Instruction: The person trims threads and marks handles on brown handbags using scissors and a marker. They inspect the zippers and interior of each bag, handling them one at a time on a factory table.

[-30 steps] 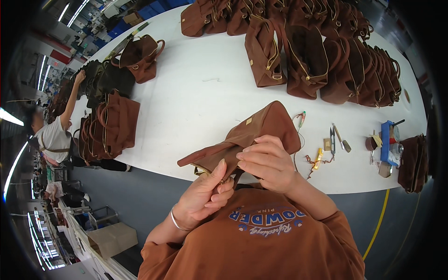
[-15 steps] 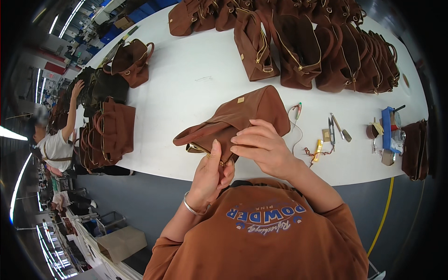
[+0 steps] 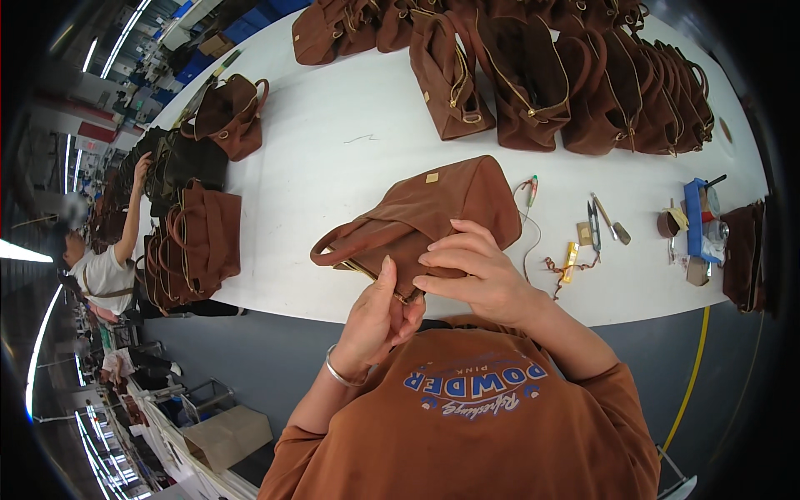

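Observation:
A brown handbag [image 3: 471, 196] with a small gold plate lies tipped on its side at the table's near edge, its opening towards me. My left hand [image 3: 377, 315] pinches the top corner by the end of the gold zipper [image 3: 358, 268], thumb on top and fingers curled underneath. My right hand [image 3: 483, 271] grips the bag's side, fingertips on the brown panel and thumb close to the same corner. The bag's handle [image 3: 354, 237] sticks out to the left. My fingers partly hide the corner and any small part between them.
Rows of brown handbags [image 3: 533, 92] stand along the far side. More brown bags [image 3: 204, 237] and dark bags [image 3: 187, 162] are at left, beside a co-worker [image 3: 104, 271]. At right lie a yellow packet [image 3: 570, 262], tweezers [image 3: 594, 223], a brush [image 3: 618, 227] and a blue bin [image 3: 694, 218].
The view has shifted slightly. My left thumb and fingers have moved a little on the bag's corner, and my right fingertips now sit nearer to it. Both hands stay on the handbag.

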Demonstrator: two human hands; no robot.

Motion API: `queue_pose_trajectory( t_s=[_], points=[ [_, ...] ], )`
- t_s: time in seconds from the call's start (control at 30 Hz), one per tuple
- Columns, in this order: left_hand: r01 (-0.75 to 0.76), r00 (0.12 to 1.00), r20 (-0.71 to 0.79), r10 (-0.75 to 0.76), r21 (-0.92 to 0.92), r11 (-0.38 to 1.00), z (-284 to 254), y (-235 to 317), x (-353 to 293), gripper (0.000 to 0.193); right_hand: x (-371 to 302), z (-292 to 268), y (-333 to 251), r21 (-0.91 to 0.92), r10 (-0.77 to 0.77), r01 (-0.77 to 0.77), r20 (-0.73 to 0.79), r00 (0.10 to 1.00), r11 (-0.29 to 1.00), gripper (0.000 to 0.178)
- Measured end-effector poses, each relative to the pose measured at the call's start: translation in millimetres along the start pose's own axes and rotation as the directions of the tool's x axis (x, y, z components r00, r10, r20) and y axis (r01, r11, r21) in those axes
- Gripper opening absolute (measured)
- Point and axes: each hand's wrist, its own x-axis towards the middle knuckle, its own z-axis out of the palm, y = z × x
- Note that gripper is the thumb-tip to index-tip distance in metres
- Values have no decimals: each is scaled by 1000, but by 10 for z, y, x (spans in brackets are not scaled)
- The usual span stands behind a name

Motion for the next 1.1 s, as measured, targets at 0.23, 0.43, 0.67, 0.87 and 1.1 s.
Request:
queue_pose_trajectory(
  t_s=[0.23, 0.43, 0.67, 0.87, 1.1],
  points=[
    [48, 997, 71, -41, -94, 994, 90, -15, 41, 61, -73, -35, 45, 83, 68, -65, -28, 997, 994, 27],
    [-46, 990, 129, 63, -130, 990, 82, -135, 129, 51, -52, -23, 72, 181, 124, -105, -99, 987, 978, 25],
    [-29, 993, 105, 53, -221, 975, 181, -85, 154, 48, -4, -13, 66, 291, 216, -166, -150, 965, 942, 29],
    [-62, 988, 122, 96, -258, 964, 157, -75, 170, 47, 48, 29, 52, 348, 235, -156, -199, 951, 925, 23],
    [-55, 998, -61, 33, -387, 920, 318, -38, 184, 45, -18, 30, 112, 404, 217, -117, -212, 953, 907, 25]
  ],
)
